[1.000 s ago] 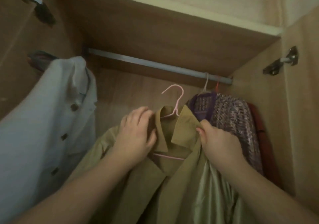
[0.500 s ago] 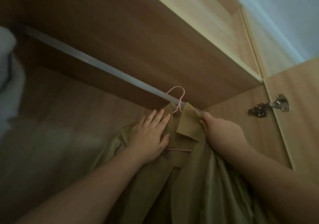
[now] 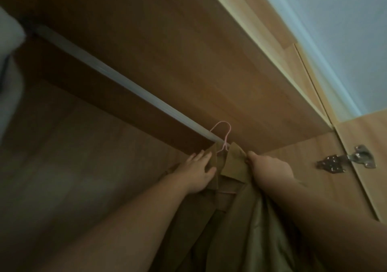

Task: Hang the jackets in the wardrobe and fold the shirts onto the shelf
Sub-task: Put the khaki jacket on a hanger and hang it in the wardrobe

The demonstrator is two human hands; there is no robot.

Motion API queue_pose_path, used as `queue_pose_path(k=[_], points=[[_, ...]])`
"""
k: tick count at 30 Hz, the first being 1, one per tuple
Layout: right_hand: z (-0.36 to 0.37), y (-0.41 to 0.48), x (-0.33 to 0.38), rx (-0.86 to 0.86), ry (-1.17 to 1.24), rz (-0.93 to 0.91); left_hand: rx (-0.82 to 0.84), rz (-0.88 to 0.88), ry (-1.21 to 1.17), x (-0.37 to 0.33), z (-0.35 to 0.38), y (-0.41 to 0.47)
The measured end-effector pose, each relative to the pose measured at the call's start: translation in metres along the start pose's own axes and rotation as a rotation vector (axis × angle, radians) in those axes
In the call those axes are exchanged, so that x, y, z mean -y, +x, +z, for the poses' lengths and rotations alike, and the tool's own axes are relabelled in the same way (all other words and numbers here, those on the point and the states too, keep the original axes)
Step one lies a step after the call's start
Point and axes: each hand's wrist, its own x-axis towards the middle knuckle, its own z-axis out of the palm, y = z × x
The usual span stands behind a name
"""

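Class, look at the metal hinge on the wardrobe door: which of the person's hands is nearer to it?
Right. The right hand pinches the jacket collar left of the hinge; the left hand lies farther left, past the hanger.

Dim, soft-focus; wardrobe interior (image 3: 73,177) shadowed, brighter wall (image 3: 335,20) upper right, possibly motion blur.

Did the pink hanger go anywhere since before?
Yes. The pink hanger has gone up. A second ago its hook hung below the metal rail; now the hook loops up at the rail.
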Motion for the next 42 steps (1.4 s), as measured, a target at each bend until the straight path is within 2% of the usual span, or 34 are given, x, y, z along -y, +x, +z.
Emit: queue_pose_path(k=[8,15,19,26,31,35,39,42], points=[[-0.007,-0.011,0.003,0.031,0.010,0.011,-0.007,0.015,0.030,0.001,0.015,0.007],[-0.014,-0.005,0.030,0.122,0.060,0.036,0.052,-0.069,-0.010,0.008,0.019,-0.002],[-0.013,-0.016,0.041,0.097,0.003,0.014,0.042,-0.090,-0.108,0.013,0.018,-0.019],[-0.006,-0.054,0.015,0.084,0.088,0.030,0.028,-0.045,-0.026,-0.014,0.006,-0.073],[-0.004,-0.122,-0.011,0.123,0.060,-0.085,0.032,-0.041,0.069,-0.062,0.006,-0.117],[-0.007,-0.203,-0.042,0.121,0.135,-0.119,0.030,-0.005,0.095,-0.115,0.033,-0.160],[-0.017,-0.313,-0.086,0.167,0.167,-0.056,0.044,0.032,0.133,-0.187,0.086,-0.225],[-0.033,-0.404,-0.128,0.264,0.142,0.043,0.122,0.105,0.097,-0.249,0.135,-0.277]])
